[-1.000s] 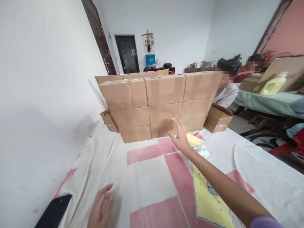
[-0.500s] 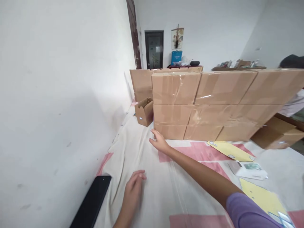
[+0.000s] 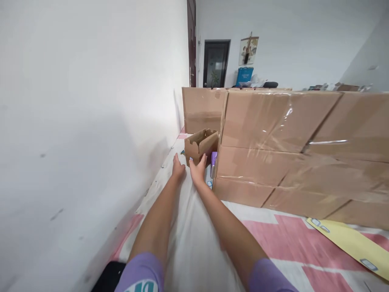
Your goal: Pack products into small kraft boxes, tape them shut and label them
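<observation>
An open-topped brown cardboard box (image 3: 192, 148) stands on the cloth between the white wall and the stacked cartons. At its near left corner is my left hand (image 3: 178, 167), thumb apart from the fingers and nothing held. My right hand (image 3: 198, 170) is at the front of the box with thumb and fingers spread; whether it touches the cardboard I cannot tell. Just right of the box, a purple packet (image 3: 213, 159) is partly hidden beside the cartons. Both arms reach forward side by side.
A wall of taped brown cartons (image 3: 252, 162) rises on the right, with a further cardboard panel (image 3: 202, 105) behind. The white wall (image 3: 91, 101) runs along the left. A yellow sheet (image 3: 346, 241) lies on the pink-and-white cloth (image 3: 291, 239), and a black phone (image 3: 109, 275) shows at lower left.
Both hands have moved forward to the small box, the left one from the near part of the cloth. My view has shifted left and closer, and the purple packet has come into sight.
</observation>
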A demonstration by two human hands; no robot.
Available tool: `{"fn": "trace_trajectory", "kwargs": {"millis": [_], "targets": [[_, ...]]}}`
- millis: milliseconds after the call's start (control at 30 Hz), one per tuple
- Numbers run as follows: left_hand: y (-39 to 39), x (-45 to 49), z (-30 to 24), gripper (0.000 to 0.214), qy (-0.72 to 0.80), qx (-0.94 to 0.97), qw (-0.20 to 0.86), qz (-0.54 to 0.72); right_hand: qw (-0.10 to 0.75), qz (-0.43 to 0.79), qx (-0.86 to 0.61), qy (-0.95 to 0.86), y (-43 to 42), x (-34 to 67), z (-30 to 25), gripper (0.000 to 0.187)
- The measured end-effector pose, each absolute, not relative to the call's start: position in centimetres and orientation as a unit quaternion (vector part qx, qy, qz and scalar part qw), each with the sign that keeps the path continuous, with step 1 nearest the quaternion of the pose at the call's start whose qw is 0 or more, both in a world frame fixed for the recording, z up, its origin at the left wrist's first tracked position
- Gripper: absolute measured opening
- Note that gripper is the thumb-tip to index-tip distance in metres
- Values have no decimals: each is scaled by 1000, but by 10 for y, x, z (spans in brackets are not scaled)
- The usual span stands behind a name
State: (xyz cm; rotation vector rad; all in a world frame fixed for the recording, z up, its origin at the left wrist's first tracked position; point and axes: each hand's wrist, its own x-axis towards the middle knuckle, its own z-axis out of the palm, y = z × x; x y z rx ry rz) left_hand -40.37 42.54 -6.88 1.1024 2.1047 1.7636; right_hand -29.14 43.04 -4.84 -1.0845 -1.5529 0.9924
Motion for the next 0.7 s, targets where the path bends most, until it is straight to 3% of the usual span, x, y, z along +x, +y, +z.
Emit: {"fn": "trace_trajectory", "kwargs": {"millis": [267,533,700], "targets": [[503,-454,-94,44,718,463,117,507,479,378,-481,-630,455,-289,-117,80],[518,-441,-106,39,693,391,109,595,506,379,-435,-641,466,-282,-106,84],[490,-431,-97,35,624,379,134,670,526,392,-423,-625,451,-276,-91,77]]}}
